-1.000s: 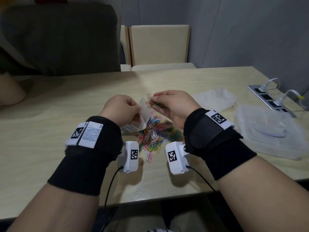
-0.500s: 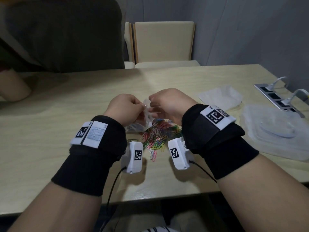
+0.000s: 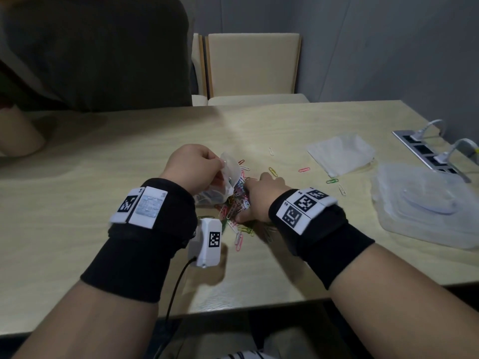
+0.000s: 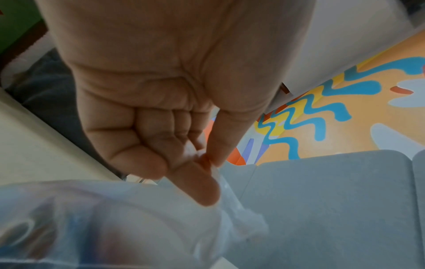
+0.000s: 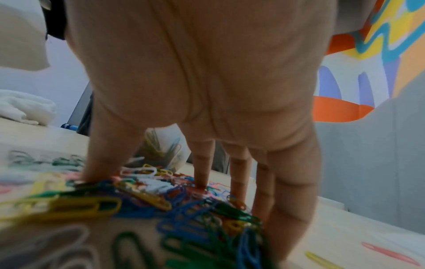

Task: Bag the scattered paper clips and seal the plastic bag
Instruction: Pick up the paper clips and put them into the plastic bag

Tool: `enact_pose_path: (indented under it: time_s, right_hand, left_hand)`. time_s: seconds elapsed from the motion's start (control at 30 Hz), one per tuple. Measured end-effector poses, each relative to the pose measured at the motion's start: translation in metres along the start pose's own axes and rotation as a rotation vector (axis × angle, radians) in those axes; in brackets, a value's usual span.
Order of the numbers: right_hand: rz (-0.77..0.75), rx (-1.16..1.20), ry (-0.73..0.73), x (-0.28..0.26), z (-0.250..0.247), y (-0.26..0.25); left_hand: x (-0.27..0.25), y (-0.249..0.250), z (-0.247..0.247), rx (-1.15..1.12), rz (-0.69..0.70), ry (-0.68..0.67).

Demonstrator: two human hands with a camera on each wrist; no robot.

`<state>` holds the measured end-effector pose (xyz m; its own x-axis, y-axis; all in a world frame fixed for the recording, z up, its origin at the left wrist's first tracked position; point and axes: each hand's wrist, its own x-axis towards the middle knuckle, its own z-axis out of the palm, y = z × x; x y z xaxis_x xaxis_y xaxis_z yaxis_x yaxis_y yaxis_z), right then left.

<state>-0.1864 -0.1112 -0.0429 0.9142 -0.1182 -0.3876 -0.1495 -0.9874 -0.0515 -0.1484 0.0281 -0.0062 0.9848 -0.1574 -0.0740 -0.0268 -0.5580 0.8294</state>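
Note:
My left hand [image 3: 193,167] holds up a small clear plastic bag [image 3: 228,177] by its rim. In the left wrist view the thumb and forefinger pinch the rim [image 4: 208,161], and the bag [image 4: 115,218] hangs below with some clips inside. My right hand [image 3: 259,198] is down on the pile of coloured paper clips [image 3: 237,203] just right of the bag. In the right wrist view its fingers [image 5: 202,174] point straight down, spread, with their tips touching the pile [image 5: 184,205]. A few loose clips [image 3: 331,180] lie farther right.
A stack of clear bags [image 3: 339,156] and a clear plastic container [image 3: 427,203] lie on the right of the wooden table [image 3: 103,151]. A power strip [image 3: 435,151] sits at the right edge. Another person's arm [image 3: 18,136] rests far left. A chair [image 3: 251,63] stands behind.
My right hand left the bag's mouth and dropped onto the clip pile. The left hand kept hold of the bag's rim.

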Motion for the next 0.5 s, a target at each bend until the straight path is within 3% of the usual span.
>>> enact_pose_path:
  time_s: [0.5]
  right_hand:
    - [-0.089, -0.082, 0.133, 0.012, -0.008, 0.014]
  left_hand:
    - [0.004, -0.002, -0.003, 0.018, 0.011, 0.017]
